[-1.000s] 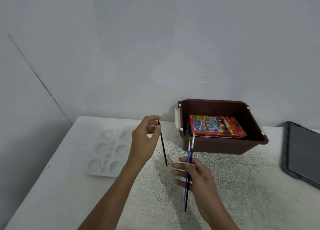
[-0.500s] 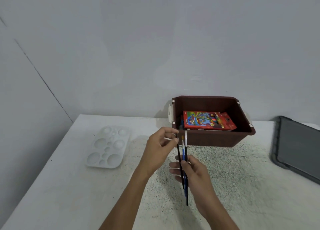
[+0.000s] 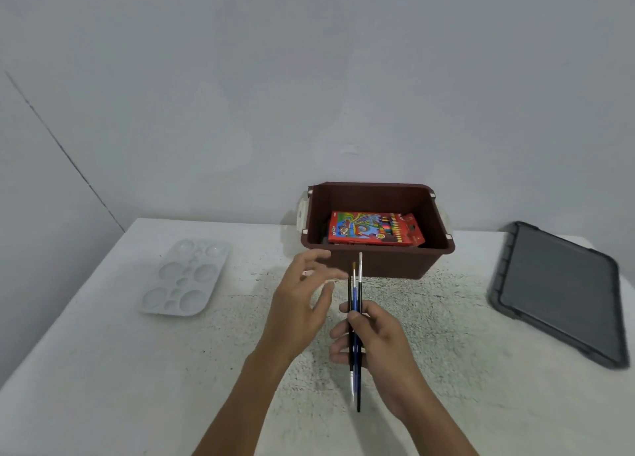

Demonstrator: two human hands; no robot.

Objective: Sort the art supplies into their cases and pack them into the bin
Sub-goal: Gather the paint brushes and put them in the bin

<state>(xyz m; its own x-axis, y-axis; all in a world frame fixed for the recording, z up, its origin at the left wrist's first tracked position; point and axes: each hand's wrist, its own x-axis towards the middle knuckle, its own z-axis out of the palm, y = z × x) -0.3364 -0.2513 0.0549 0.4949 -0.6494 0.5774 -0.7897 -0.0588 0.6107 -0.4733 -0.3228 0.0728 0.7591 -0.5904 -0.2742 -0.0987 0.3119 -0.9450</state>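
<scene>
Abutting a grey wall point(image 3: 309, 77), the speckled white table point(image 3: 103, 369) bears the bin point(image 3: 395, 264).

A plain pale grey wall point(image 3: 309, 77) stands behind the white, dark-speckled worktop point(image 3: 103, 369); a thin dark diagonal line point(image 3: 65, 152), perhaps a crack, crosses its left side.

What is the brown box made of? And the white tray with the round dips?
The brown bin looks like hard plastic: smooth moulded walls, a rolled rim and pale clips at the corners. The white palette also looks like plastic, thin and a bit shiny, with round pressed-in wells. The look alone cannot make either certain.
</scene>
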